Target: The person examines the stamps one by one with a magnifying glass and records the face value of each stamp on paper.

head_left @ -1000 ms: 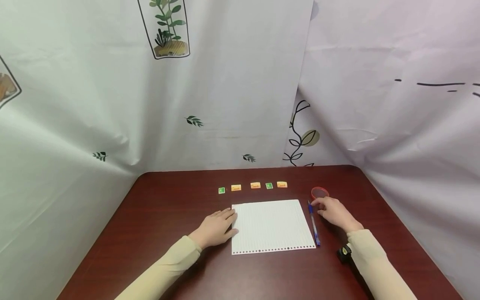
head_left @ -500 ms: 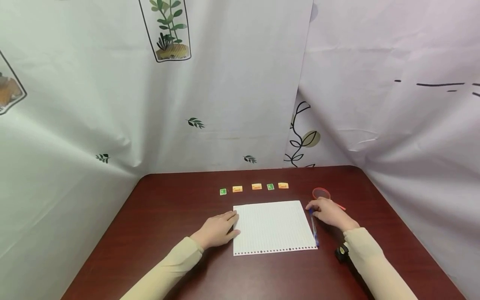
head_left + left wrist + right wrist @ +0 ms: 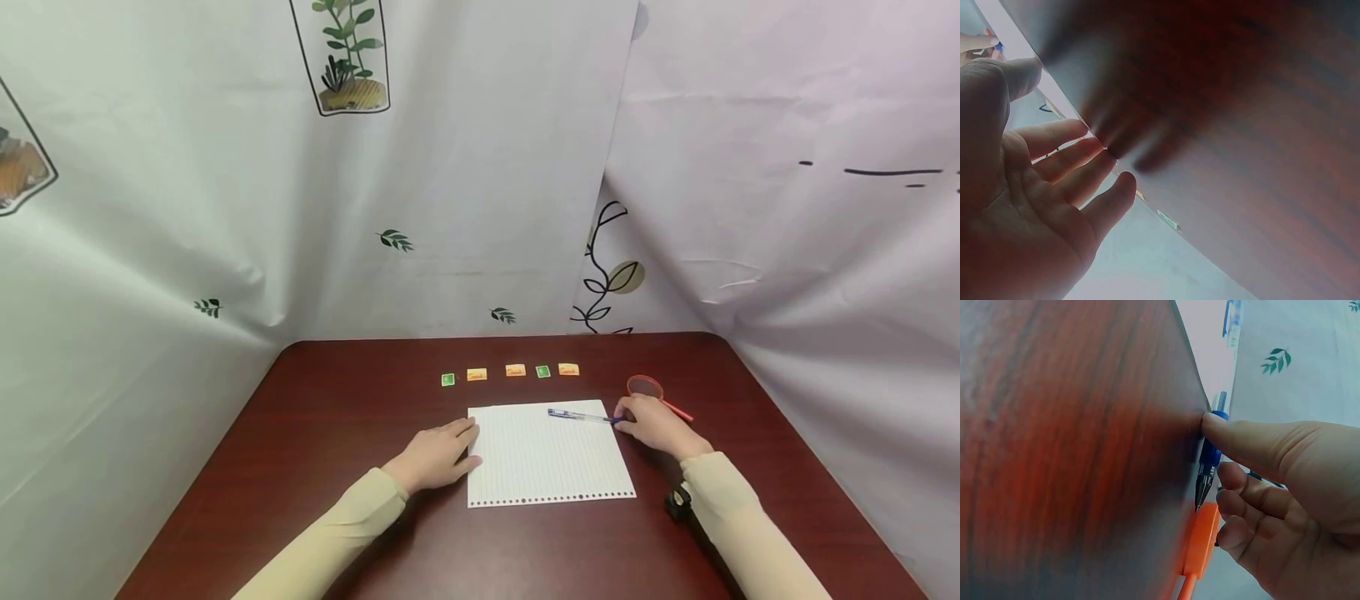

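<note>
Pointing nib (image 3: 1203, 494) rightward, pen (image 3: 579, 415) sideways, right hand (image 3: 658, 424) pinching it, left hand (image 3: 434, 455) outstretched, touching paper (image 3: 555, 467)

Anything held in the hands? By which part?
Right hand holds the pen by its blue grip, near the tip. Left hand holds nothing; it rests at the left edge of the paper.

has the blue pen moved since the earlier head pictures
Yes: the blue pen lay along the right edge of the lined paper; now, pinched by the right hand, it is turned crosswise, reaching left over the paper.
</note>
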A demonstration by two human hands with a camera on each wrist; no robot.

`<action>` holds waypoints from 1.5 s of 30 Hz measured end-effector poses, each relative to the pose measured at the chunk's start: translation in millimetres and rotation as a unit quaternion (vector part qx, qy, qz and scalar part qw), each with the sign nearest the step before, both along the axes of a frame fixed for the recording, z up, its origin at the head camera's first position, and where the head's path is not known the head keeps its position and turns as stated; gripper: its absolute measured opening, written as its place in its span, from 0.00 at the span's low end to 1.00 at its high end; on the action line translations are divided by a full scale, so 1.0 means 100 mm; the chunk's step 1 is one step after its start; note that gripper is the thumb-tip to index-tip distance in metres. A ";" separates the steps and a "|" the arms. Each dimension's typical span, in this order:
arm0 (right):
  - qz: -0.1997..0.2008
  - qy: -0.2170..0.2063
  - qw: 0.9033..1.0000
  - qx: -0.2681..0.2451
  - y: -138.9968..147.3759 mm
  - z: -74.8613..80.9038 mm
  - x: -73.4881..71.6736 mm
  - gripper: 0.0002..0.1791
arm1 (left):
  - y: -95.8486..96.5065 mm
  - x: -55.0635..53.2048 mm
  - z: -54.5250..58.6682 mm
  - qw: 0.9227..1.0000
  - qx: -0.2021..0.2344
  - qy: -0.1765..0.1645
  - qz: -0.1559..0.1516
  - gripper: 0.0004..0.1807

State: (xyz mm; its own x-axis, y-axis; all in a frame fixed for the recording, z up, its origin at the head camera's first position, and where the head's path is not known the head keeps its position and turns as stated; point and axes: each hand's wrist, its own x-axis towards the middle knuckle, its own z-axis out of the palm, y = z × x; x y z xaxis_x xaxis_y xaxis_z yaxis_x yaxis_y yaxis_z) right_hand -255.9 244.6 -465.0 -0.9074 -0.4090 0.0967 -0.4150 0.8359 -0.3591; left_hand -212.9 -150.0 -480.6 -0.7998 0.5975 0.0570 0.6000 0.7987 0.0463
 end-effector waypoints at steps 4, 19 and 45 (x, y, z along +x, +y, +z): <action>0.004 -0.003 1.000 0.001 -0.01 0.01 -0.01 0.05 | 0.00 0.00 0.02 1.000 0.002 -0.003 0.001 0.31; -0.029 0.002 0.993 -0.118 -0.09 0.13 -0.09 0.07 | 0.02 -0.01 -0.01 1.000 0.000 -0.007 0.005 0.31; -0.124 -0.035 0.933 -0.336 -0.67 0.21 -0.09 0.10 | 0.03 0.00 -0.03 1.000 0.003 -0.009 0.009 0.31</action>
State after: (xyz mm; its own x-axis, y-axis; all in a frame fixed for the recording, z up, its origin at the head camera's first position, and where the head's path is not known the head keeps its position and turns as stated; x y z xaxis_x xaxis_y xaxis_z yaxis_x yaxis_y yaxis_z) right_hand -265.3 177.1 -443.9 -0.9797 -0.0545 0.1929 -0.1952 0.4794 -0.8556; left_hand -213.2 -147.5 -483.9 -0.8119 0.5821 0.0459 0.5839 0.8095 0.0621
